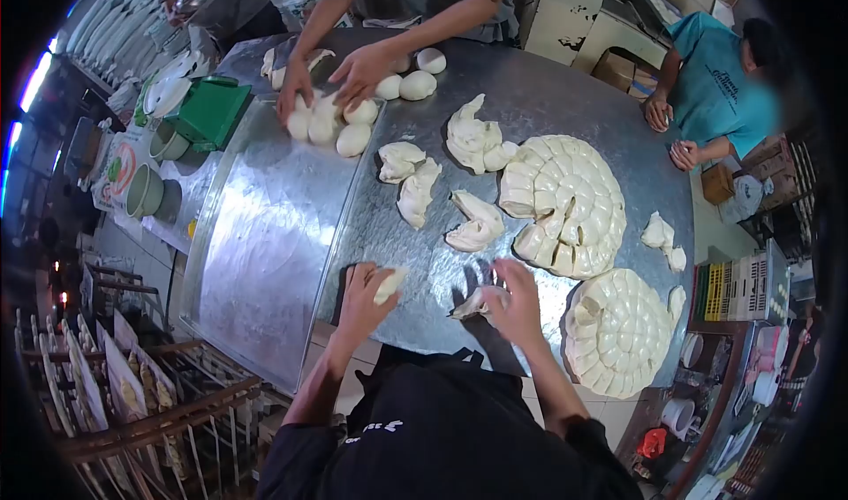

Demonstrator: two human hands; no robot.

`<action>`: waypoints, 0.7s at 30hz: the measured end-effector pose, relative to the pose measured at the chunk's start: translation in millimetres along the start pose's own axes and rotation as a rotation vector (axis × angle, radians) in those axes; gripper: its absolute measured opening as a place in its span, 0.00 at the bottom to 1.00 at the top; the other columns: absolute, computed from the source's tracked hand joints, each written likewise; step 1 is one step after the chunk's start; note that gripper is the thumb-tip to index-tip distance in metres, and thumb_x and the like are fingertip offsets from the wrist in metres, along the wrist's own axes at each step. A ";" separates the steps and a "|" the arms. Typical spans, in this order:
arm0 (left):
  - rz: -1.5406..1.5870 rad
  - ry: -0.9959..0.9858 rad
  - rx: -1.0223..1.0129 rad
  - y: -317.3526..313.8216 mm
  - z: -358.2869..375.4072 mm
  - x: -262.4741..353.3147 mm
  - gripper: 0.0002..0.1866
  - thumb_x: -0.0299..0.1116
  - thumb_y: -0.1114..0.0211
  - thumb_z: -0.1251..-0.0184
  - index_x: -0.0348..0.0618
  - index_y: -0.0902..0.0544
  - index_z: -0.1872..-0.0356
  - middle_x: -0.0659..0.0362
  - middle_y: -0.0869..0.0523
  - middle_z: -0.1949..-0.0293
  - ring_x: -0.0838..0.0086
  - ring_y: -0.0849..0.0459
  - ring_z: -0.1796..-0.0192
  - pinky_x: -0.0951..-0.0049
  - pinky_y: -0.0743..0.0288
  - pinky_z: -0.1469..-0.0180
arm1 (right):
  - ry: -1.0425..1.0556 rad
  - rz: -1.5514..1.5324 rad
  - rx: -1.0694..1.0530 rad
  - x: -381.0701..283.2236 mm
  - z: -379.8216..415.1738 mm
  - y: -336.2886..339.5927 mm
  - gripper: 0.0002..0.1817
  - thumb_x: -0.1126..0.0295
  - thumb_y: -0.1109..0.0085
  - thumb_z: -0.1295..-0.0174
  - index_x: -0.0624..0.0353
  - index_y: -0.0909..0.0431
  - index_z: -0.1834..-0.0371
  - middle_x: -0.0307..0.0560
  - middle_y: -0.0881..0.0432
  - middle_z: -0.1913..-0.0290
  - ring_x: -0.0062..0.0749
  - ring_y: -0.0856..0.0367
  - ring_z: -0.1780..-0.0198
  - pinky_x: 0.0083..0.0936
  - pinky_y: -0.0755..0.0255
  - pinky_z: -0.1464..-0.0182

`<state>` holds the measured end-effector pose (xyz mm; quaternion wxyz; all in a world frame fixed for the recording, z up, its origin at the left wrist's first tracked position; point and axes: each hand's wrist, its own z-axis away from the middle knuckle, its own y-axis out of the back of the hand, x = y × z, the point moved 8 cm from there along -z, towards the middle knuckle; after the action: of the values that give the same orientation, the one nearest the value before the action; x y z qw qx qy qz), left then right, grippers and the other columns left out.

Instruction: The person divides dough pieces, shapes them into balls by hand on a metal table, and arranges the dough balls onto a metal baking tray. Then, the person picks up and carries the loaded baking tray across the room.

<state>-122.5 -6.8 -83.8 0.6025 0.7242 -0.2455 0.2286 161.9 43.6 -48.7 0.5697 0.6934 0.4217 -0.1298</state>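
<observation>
My left hand (360, 302) is curled around a small piece of dough (390, 285) at the near edge of the metal table. To its right, my right hand (517, 304) has its fingers apart, thumb side close over a ragged dough scrap (473, 303). Beyond my hands lie a torn dough lump (475, 223), two more pieces (415, 185) and a larger lump (475, 138). On the right sit two big round dough slabs, a far one (570, 195) and a near one (623, 332), both scored into many segments.
Across the metal table (565, 94), another person's hands (331, 85) handle dough balls (322, 125) on a shiny tray (256, 261). A green scale (208, 116) and bowls (146, 191) stand left. A person in teal (715, 85) leans at the far right. Wooden racks (168, 394) fill the lower left.
</observation>
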 end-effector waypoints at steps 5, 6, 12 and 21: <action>-0.195 -0.501 0.089 -1.8 -9.5 23.4 0.22 0.44 0.22 0.46 0.46 0.16 0.52 0.53 0.21 0.47 0.57 0.23 0.43 0.55 0.26 0.43 | 0.231 0.253 -0.078 -19.7 25.4 -27.1 0.20 0.58 0.29 0.45 0.57 0.17 0.52 0.50 0.18 0.46 0.50 0.21 0.42 0.42 0.26 0.44; -0.189 -0.520 0.026 -23.1 -27.5 4.0 0.20 0.48 0.23 0.46 0.46 0.16 0.59 0.55 0.18 0.51 0.58 0.19 0.48 0.57 0.22 0.49 | 0.336 0.230 -0.063 -16.7 18.3 -38.1 0.17 0.57 0.29 0.46 0.55 0.16 0.58 0.49 0.16 0.52 0.49 0.18 0.48 0.41 0.24 0.50; -0.327 -0.034 0.182 -37.0 -78.8 0.4 0.19 0.50 0.23 0.46 0.48 0.19 0.74 0.57 0.18 0.72 0.58 0.15 0.62 0.57 0.20 0.62 | 0.128 0.410 -0.020 -13.4 -5.4 -61.3 0.12 0.59 0.30 0.46 0.50 0.23 0.75 0.45 0.21 0.73 0.44 0.20 0.71 0.45 0.33 0.75; -0.088 0.004 -0.145 9.9 0.4 22.1 0.29 0.59 0.19 0.57 0.45 0.12 0.64 0.51 0.17 0.50 0.54 0.18 0.45 0.55 0.20 0.51 | -0.366 0.387 -0.189 38.6 76.3 24.7 0.19 0.46 0.29 0.51 0.49 0.12 0.70 0.46 0.16 0.73 0.45 0.17 0.66 0.48 0.28 0.55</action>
<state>-111.6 -10.5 -62.5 0.6634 0.6882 -0.2282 0.1851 226.5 -8.1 -81.6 0.7129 0.6696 0.1817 -0.1018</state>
